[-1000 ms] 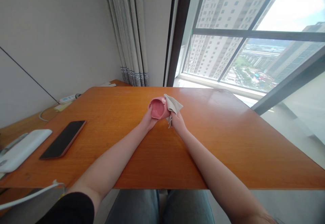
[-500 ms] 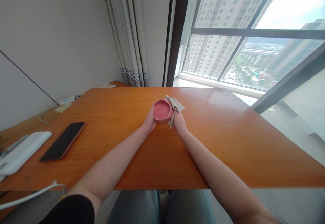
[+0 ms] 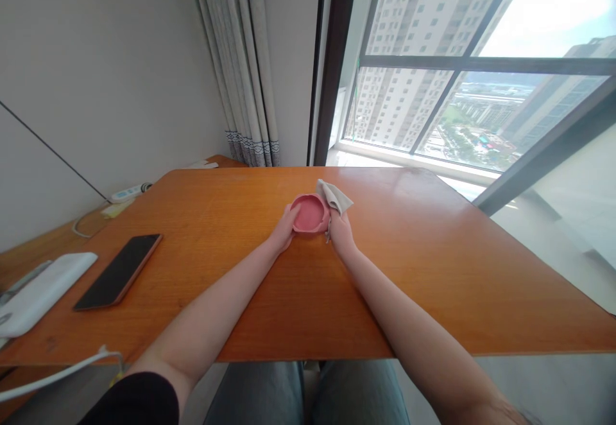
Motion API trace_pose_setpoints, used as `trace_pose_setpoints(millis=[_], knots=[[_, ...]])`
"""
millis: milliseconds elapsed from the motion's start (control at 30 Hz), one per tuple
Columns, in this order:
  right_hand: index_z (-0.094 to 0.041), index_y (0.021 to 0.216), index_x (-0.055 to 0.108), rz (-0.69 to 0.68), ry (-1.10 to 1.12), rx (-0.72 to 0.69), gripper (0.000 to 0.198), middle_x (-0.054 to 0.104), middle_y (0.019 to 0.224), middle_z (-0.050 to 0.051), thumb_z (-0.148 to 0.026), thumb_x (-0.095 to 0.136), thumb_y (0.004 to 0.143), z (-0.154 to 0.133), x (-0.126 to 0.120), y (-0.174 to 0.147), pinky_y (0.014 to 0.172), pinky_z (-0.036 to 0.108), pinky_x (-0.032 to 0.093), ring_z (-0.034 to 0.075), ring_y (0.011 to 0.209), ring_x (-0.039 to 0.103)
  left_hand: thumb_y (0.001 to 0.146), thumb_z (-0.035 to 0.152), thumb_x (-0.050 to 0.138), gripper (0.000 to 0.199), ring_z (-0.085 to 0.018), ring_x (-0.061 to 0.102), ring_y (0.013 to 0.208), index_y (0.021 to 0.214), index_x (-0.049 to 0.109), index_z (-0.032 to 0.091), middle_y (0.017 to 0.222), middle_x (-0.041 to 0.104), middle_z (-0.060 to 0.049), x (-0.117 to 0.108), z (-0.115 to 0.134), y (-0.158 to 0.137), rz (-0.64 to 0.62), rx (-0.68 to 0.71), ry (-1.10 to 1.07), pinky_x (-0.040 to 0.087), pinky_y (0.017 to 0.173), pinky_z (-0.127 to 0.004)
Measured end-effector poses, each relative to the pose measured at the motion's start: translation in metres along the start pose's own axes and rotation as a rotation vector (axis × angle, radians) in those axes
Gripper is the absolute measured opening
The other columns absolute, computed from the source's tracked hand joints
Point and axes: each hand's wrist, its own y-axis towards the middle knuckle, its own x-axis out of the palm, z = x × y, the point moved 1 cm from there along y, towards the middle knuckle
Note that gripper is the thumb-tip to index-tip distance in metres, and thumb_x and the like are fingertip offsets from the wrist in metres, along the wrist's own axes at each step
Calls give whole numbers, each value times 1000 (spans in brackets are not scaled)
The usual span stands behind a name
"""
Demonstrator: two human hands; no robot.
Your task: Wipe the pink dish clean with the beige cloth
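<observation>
A small pink bowl (image 3: pixel 308 214) is held between my two hands over the middle of the wooden table, its hollow side turned toward me. My left hand (image 3: pixel 285 227) grips its left rim, thumb on the inner edge. At the bowl's right side, my right hand (image 3: pixel 341 229) is closed on a light grey cloth (image 3: pixel 335 196), pressing it against the outer wall. One end of the cloth sticks up above the fingers, and a little of it hangs below. My right fingertips are hidden behind cloth and bowl.
On the left of the wooden table (image 3: pixel 433 271) lie a dark phone (image 3: pixel 119 272) and a white flat device (image 3: pixel 45 293). A white cable (image 3: pixel 58 373) crosses the near left corner. A power strip (image 3: pixel 126 194) sits by the wall, and a window (image 3: pixel 462 104) stands beyond at right.
My left thumb has come over the bowl's rim, and the bowl has turned slightly in my hands. The cloth has shifted a little to the right with my right hand.
</observation>
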Motion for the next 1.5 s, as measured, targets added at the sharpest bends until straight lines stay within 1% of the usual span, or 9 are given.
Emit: trace_pose_setpoints(millis=[267,433,667,900,1033,1133,1267,1367,1500], knots=[[-27,117,61,-124,-5,24,42,65,119,2,-45,57,79,10,10,-5,108,39,37,23,126,49,86,48,53,37,-22,52,121,113,61,24,124,61,-4,-6,8,1,132,102,-154,43,101,-37],[-25,119,59,-47,90,47,44,63,123,2,-45,55,80,17,4,4,106,37,39,21,125,50,73,29,73,42,-20,49,123,112,61,24,123,60,-4,-9,5,5,67,259,55,35,108,-32],[-25,115,61,20,12,21,41,66,113,2,-44,51,81,2,1,1,103,36,42,20,120,53,79,38,63,37,-26,56,114,114,61,25,118,64,-5,1,0,-3,27,-36,-5,48,93,-41],[-26,112,62,10,23,-11,37,68,109,2,-44,48,82,7,3,2,104,35,41,19,120,53,84,38,52,32,-22,57,113,108,63,20,112,68,-4,-5,8,1,230,77,-207,47,93,-33],[-22,107,64,-5,23,140,37,69,105,3,-45,50,81,18,-3,14,89,34,50,21,105,62,86,41,48,35,-22,56,116,112,62,21,116,67,-3,-11,13,5,312,117,-288,49,87,-30],[-20,85,66,-151,-253,246,29,70,84,6,-46,57,77,21,-15,23,80,38,51,26,90,65,87,41,47,35,-21,55,117,110,63,21,117,66,-3,-12,13,6,323,166,-281,48,90,-29],[-19,81,63,-15,-699,-75,32,67,92,12,-51,59,77,3,-33,27,92,46,43,30,100,60,87,37,48,30,-19,54,118,108,64,22,118,65,-2,-12,8,8,296,283,-212,44,99,-29],[-19,108,58,17,-512,-293,39,62,116,13,-48,54,82,-11,-32,23,99,44,40,26,109,56,87,33,51,26,-16,52,121,108,64,25,122,62,0,-13,3,8,254,424,-90,38,104,-27],[-26,128,49,-270,-189,-215,53,56,131,6,-43,58,79,-11,-12,10,102,37,39,20,116,54,88,34,51,27,-17,49,123,110,63,23,124,61,-2,-11,-5,8,92,467,164,31,109,-29]])
